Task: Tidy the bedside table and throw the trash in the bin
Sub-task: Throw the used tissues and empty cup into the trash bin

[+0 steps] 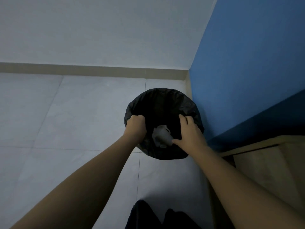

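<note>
Both arms outstretched over black-lined bin (158,100): left hand (136,126) fisted on its rim; right hand (189,133) flat, fingers loosely spread above crumpled white trash (160,136). No readable writing.

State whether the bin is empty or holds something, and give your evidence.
Not empty. Crumpled white trash lies inside the bin, against its black liner, between the left hand and right hand.

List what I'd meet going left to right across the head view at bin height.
Tiled floor → left hand gripping the bin liner → white crumpled trash inside the bin → right hand → blue wall.
</note>
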